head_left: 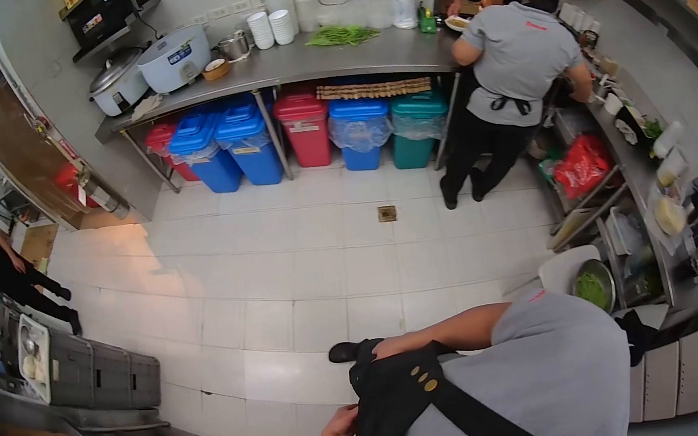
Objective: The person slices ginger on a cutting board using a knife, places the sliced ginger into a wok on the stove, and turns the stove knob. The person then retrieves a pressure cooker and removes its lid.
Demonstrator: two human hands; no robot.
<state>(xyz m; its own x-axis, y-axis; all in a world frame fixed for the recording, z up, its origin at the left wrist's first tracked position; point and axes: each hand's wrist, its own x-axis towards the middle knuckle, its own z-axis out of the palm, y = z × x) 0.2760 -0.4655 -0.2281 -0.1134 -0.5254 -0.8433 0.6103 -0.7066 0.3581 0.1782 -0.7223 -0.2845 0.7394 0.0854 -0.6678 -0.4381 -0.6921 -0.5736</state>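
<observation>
My own body, in a grey shirt and black apron (402, 390), fills the bottom of the head view. My left hand (342, 422) is at the apron's lower edge, its fingers curled against the black cloth and partly hidden. My right arm reaches across the top of the apron. At its end my right hand (391, 347) rests against the apron, most of its fingers covered by the cloth. One black shoe (344, 351) shows beyond it on the tiles.
A steel counter (273, 74) with a rice cooker (118, 81) runs along the wall, above blue, red and green bins (361, 132). A co-worker (515, 58) stands at the right counter. Another person (4, 265) is far left. Grey crates (106, 376) stand lower left.
</observation>
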